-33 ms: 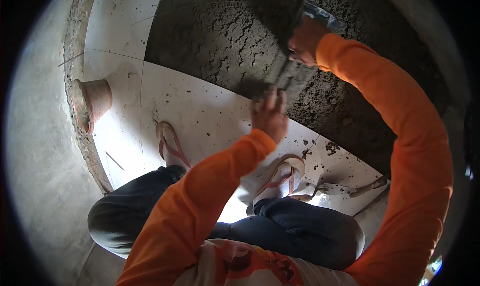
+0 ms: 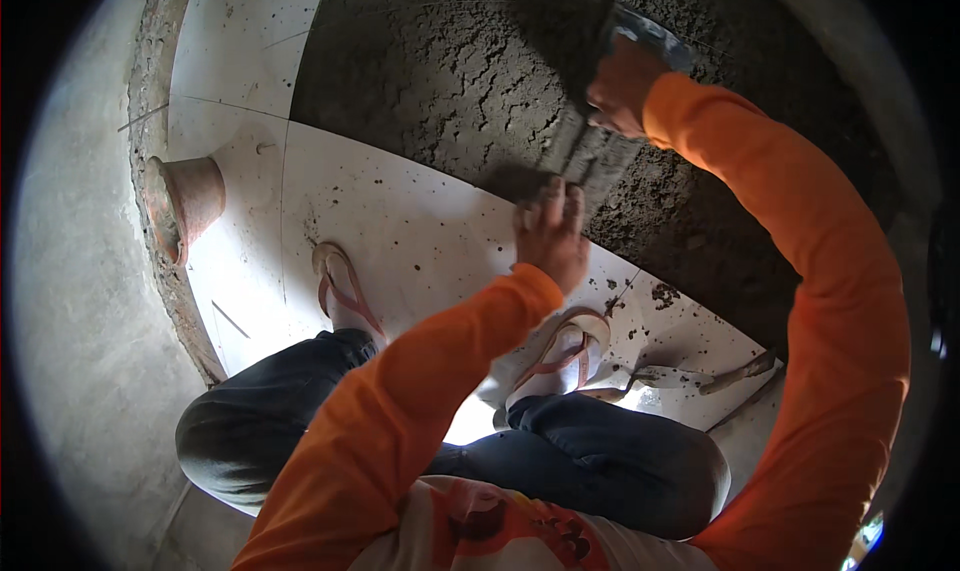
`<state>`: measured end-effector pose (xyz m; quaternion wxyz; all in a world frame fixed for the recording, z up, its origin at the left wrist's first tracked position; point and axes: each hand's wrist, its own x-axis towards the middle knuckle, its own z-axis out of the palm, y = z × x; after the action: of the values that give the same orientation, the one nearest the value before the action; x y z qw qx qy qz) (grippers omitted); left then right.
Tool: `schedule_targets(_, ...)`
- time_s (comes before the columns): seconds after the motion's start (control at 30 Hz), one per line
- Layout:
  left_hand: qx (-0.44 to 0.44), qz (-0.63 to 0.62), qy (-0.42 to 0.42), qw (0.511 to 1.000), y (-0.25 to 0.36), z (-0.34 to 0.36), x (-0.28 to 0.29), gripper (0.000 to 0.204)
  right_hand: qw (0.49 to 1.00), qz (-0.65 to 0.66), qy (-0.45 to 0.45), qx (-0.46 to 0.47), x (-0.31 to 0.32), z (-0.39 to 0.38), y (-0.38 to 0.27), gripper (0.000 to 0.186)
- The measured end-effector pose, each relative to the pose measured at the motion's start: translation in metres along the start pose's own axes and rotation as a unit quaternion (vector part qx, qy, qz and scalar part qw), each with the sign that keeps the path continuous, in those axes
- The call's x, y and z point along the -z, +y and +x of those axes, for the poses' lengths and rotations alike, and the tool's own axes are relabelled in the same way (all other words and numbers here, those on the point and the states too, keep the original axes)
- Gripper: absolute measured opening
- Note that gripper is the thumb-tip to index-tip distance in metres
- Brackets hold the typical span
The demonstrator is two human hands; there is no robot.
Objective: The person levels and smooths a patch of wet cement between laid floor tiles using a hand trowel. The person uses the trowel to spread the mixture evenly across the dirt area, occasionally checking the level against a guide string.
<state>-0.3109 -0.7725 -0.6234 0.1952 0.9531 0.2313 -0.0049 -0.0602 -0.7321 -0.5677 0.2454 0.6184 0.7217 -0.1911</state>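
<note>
A mortar-smeared straight screed bar (image 2: 595,156) lies across rough, cracked wet mortar (image 2: 450,81), its shape softened by motion blur. My right hand (image 2: 628,83) is closed around its far part, where a shiny, pale end sticks out past the knuckles. Over the edge of the white tile (image 2: 400,206), my left hand (image 2: 553,233) has its fingers on the bar's near end. The undersides of both hands are hidden.
A reddish-brown bucket-shaped container (image 2: 190,206) lies tipped on the tiles at left, by the grey wall (image 2: 75,271). A trowel (image 2: 670,376) rests beside my right sandal (image 2: 575,351). Mortar crumbs (image 2: 664,294) dot the tile near the mortar's edge.
Both hands and the bar have shifted slightly to the right over the mortar. The container, trowel and feet stay where they were.
</note>
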Motion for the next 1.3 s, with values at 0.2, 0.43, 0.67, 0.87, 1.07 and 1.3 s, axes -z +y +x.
schedule_targets(0.2,0.019,-0.040,-0.095,0.994,0.061,-0.015,-0.017,0.073,0.998,0.026,-0.048,0.021,-0.048,-0.041,0.007,0.036)
schedule_targets(0.43,0.002,-0.072,-0.093,0.993,0.105,-0.020,-0.038,0.075,0.995,0.055,-0.079,-0.013,-0.088,-0.089,0.013,0.036)
schedule_targets(0.67,-0.071,-0.054,-0.160,0.983,0.174,-0.027,-0.055,0.063,0.996,0.074,-0.032,-0.039,-0.145,-0.170,0.015,0.034)
schedule_targets(0.87,-0.182,-0.137,-0.310,0.923,0.203,-0.016,-0.052,0.064,0.989,0.075,-0.009,-0.130,-0.211,-0.267,0.000,0.034)
schedule_targets(1.07,-0.106,-0.232,-0.008,0.967,0.033,-0.060,-0.017,0.062,0.909,0.172,0.109,-0.363,-0.179,-0.302,-0.032,0.034)
schedule_targets(1.3,0.086,0.125,-0.038,0.988,-0.084,-0.132,-0.006,0.066,0.774,0.318,0.350,-0.422,-0.214,-0.220,-0.152,0.037)
